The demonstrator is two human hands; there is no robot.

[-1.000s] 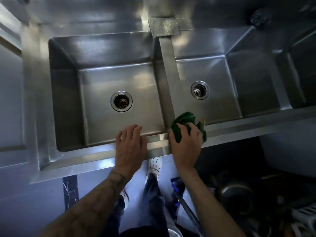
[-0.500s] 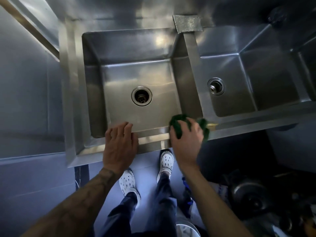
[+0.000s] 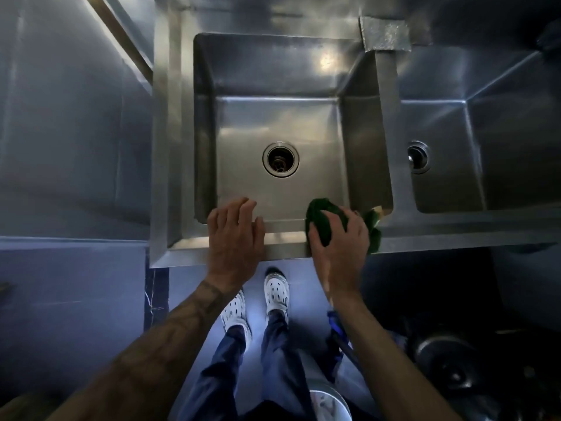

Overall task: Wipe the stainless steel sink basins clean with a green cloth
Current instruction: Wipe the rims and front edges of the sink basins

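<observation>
Green cloth (image 3: 319, 216), gripped by the right hand (image 3: 340, 242), sits at the near right corner of the basin (image 3: 243, 126), drain (image 3: 280, 159) ahead-left; left hand (image 3: 235, 235) rests relaxed on rim (image 3: 285, 237).

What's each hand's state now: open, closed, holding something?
Left hand: open, resting on the sink rim, holding nothing.
Right hand: closed on the cloth, at the rim.

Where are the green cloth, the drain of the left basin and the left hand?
green cloth (image 3: 318, 212), head view, on its bunched left part.
drain of the left basin (image 3: 280, 159), head view, on its dark middle opening.
left hand (image 3: 235, 235), head view, on the back of the hand.
</observation>
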